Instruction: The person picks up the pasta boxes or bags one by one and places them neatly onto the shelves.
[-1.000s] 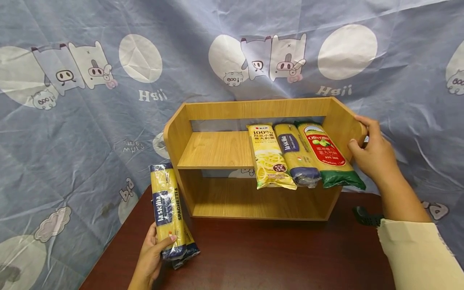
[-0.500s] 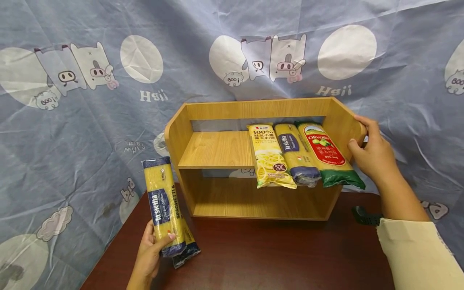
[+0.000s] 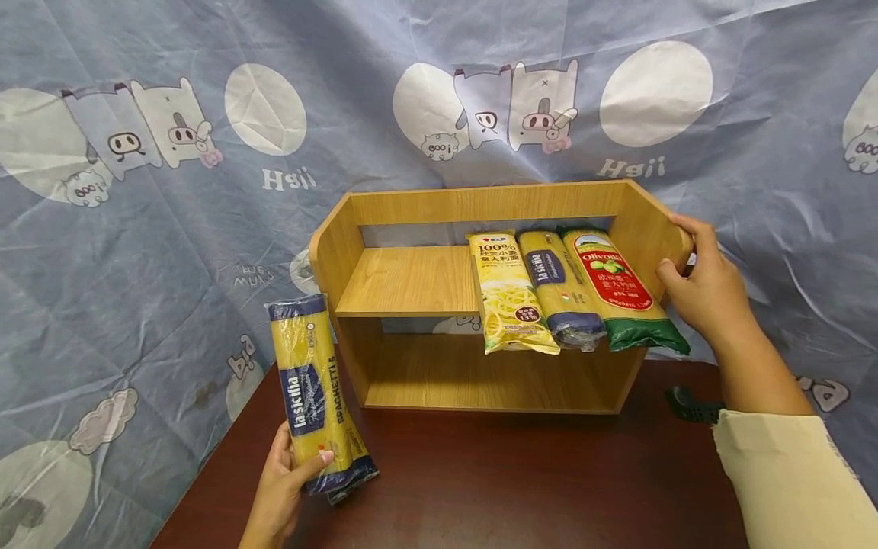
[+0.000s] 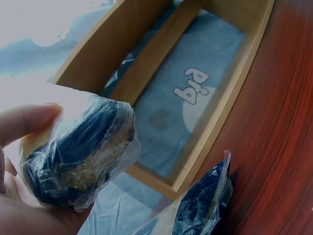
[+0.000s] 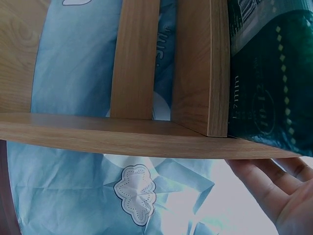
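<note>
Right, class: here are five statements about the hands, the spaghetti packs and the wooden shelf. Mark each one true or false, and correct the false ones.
1. The left hand holds a la sicilia spaghetti pack. True.
2. Three pasta packs lie side by side on the upper board of the wooden shelf. True.
3. The right hand holds a pasta pack. False: it grips the shelf's right side panel.
4. The green-ended Olivoila pack lies leftmost of the three. False: it lies rightmost, next to the side panel.
5. A second pack lies on the table beside the held one. True.
</note>
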Demonstrator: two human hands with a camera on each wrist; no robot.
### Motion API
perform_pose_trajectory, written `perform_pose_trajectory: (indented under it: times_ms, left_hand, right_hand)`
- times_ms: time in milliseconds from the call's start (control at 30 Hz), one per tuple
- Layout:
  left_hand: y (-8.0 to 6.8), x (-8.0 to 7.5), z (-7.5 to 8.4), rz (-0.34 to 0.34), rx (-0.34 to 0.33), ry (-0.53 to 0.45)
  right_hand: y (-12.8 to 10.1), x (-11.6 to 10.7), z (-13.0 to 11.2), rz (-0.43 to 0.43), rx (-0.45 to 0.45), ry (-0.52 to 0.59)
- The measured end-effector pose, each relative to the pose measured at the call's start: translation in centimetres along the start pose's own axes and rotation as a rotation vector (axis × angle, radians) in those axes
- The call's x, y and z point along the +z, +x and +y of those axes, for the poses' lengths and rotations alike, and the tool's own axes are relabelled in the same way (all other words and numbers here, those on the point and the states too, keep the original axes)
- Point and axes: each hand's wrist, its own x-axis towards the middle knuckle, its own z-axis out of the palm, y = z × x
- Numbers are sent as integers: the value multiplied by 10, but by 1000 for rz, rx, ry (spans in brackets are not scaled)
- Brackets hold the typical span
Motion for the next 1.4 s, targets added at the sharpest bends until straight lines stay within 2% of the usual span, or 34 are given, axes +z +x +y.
perform_pose_trajectory:
  times_ms: [367,600,800,1000,1400]
  left_hand:
    - [-1,15,5,-64,-71,49]
    - [1,19,6,-92,-44,49]
    - [4,21,11,-115,-61,40]
    - [8,22,21,-169,-60,35]
    - [12,29,38,-235,-75,-20]
  right_hand:
    - [1,1,0,0,2,-6]
    - [1,1,0,1,-4,-8]
    - [0,2,1,3,0,-1]
    - [0,1,0,12,0,2]
    - [0,0,-1,18,-10,-7]
